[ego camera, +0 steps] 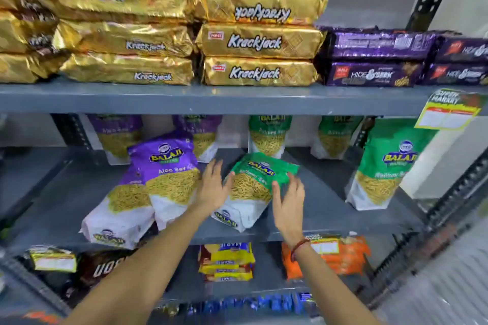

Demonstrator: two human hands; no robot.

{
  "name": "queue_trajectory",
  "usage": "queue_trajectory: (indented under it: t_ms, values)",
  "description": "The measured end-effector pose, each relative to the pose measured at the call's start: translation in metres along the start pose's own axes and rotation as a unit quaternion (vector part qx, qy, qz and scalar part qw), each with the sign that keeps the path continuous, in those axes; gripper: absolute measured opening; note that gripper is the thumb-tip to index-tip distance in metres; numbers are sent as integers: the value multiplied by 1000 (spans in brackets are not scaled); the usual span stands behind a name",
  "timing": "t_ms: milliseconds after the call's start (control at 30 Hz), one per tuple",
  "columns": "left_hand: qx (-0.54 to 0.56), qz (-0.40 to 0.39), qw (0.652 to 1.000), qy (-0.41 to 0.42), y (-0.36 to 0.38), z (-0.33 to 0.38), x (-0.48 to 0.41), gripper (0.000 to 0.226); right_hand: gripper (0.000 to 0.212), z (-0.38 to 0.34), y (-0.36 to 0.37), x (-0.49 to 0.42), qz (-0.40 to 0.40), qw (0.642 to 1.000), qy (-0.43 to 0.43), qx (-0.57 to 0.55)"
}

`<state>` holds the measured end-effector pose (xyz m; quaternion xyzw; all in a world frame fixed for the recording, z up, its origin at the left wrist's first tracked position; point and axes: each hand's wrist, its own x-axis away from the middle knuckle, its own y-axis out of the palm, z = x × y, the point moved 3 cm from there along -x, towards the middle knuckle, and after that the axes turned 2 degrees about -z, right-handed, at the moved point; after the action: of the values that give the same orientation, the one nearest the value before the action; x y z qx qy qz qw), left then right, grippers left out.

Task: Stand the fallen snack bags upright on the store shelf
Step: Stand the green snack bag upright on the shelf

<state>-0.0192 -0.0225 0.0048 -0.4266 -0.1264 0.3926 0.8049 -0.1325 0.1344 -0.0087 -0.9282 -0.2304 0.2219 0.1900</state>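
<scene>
On the middle shelf a green Balaji bag leans back, tilted, its white base toward the front edge. The left hand lies against the bag's left side with fingers spread, and the right hand (a red thread at the wrist) cups its right side, fingers apart; neither clearly clamps it. Two purple bags slump just left.

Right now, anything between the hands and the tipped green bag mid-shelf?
Nothing visible. The left hand and right hand flank the green bag, open, at its sides. The purple bags lean to the left hand's outer side, not between. The shelf behind the bag looks bare.
</scene>
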Motion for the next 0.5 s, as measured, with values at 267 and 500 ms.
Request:
queue_trajectory:
  t_ms: [267,500]
  values:
    - [49,-90,960,-259,33,-18,-33,49,59,51,60,-5,-164,853,414,-272]
    - [239,-82,911,-327,52,-27,-23,56,65,66,65,-12,-153,864,408,-253]
